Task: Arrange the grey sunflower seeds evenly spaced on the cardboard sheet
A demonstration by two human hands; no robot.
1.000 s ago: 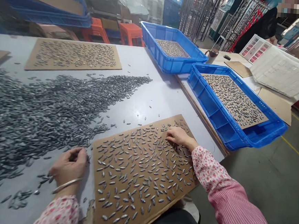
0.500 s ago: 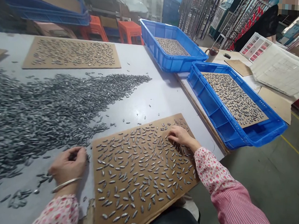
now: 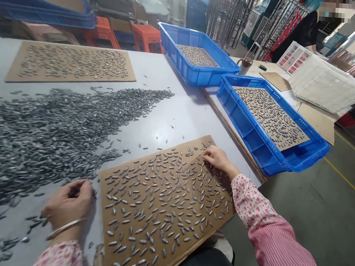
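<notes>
Right hand [image 3: 217, 157] has shifted slightly toward the far right corner of the cardboard sheet [image 3: 167, 265], among spindle-shaped metal pieces [image 3: 117, 264]; fingers bunched, contents unclear. Left hand [image 3: 65, 211] curled beside sheet, contents unclear.

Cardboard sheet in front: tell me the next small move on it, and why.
Probably the right hand should nudge apart any silvery pieces at its fingertips: it is low near the far right corner of the cardboard sheet, partly hiding what lies there, and elsewhere the pieces lie spread out thinly.
</notes>
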